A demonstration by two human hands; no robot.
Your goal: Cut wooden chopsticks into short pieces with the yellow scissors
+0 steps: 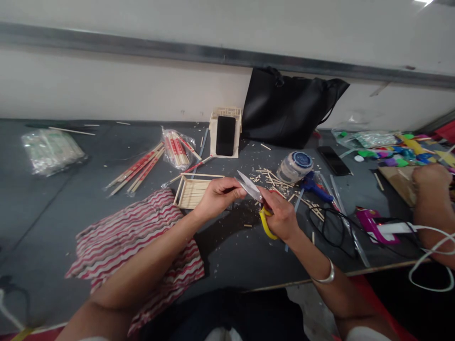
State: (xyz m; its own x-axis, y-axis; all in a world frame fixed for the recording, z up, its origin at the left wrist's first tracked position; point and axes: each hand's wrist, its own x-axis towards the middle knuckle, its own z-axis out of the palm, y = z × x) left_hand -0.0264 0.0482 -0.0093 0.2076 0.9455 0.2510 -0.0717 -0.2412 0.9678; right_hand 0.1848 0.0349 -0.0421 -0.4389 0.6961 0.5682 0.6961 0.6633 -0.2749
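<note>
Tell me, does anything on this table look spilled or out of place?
Yes: short sticks and pale crumbs lie strewn beside the jar, beyond the right hand, unlike the neater red-marked bundles further left. The striped cloth looks rumpled too.

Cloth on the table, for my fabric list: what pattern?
The cloth has wavy pinkish-red, white and greyish stripes, best in the head view.

This looks like a shared craft workshop: a long dark bench (35,199) against a plain pale wall (124,85), littered with stick offcuts (275,182), bundled sticks (140,166), scissors (250,187) and what seems a blue glue gun (318,188). A magenta power strip (368,222) lies near another person's arm (433,194) at the right.
</note>
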